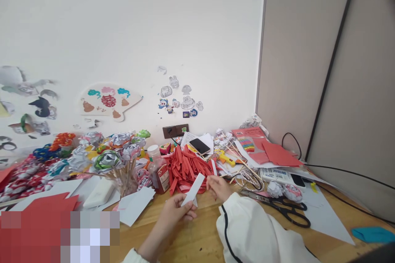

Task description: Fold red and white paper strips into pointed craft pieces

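My left hand [180,210] pinches a white paper strip [195,188], which slants up and to the right from my fingers. My right hand [219,187] is just to the right of it, fingers bent and pressed together; what they hold, if anything, is hidden. A second, narrow white strip [214,167] shows right above that hand, and I cannot tell whether the fingers touch it. Behind both hands lies a heap of folded red paper strips [189,164].
Left of the heap stand a bottle of red liquid [157,170] and a container of sticks [126,178] beside crumpled paper flowers [108,160]. Black-handled scissors [288,209] lie to the right, near a yellow glue gun [226,158]. A phone [200,146] rests behind the heap.
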### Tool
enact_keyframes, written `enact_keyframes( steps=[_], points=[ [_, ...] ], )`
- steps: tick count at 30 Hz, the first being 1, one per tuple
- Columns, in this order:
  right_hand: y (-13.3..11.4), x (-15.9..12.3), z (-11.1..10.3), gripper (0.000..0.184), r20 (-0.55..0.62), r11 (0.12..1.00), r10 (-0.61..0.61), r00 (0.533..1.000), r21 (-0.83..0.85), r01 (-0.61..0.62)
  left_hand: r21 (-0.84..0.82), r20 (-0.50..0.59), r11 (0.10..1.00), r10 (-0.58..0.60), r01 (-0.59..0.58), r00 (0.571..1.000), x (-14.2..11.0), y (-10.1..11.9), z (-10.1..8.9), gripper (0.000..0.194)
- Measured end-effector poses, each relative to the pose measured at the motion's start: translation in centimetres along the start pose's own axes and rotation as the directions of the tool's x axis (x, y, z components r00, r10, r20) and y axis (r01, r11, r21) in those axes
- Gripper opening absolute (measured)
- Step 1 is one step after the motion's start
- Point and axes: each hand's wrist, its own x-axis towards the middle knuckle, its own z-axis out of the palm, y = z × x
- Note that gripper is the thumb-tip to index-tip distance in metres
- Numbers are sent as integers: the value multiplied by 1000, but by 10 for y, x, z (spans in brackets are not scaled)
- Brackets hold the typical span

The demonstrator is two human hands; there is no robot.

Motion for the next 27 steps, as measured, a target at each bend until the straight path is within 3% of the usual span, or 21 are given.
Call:
enact_keyframes(
  steps=[5, 13, 17, 21, 24, 27],
  points=[
    [17, -4, 19, 40, 114, 974, -83, 990, -199, 105, 4, 51, 997, 81, -81, 995, -2, -2, 5, 30],
    [15, -3, 13, 38, 282, 997, -26, 959, -58, 44, -269, 242, 961, 8, 59, 970, -24, 18, 7, 24],
    [7, -6, 16, 31, 200, 979, -94, 975, -160, 127, -244, 299, 965, -14, 90, 954, -26, 23, 6, 22],
    [-4, -12, 17, 19, 53, 931, -245, 968, -266, 251, -218, 261, 969, -57, 117, 964, -18, 17, 4, 23],
    [-9, -18, 18, 18, 201, 885, -310, 929, -297, 359, -209, 188, 971, -73, 112, 979, -13, 11, 3, 26],
    [-9, -20, 20, 19, 405, 759, -358, 841, -399, 515, -182, 124, 976, -97, 118, 988, -12, 8, 5, 31]
  ],
)
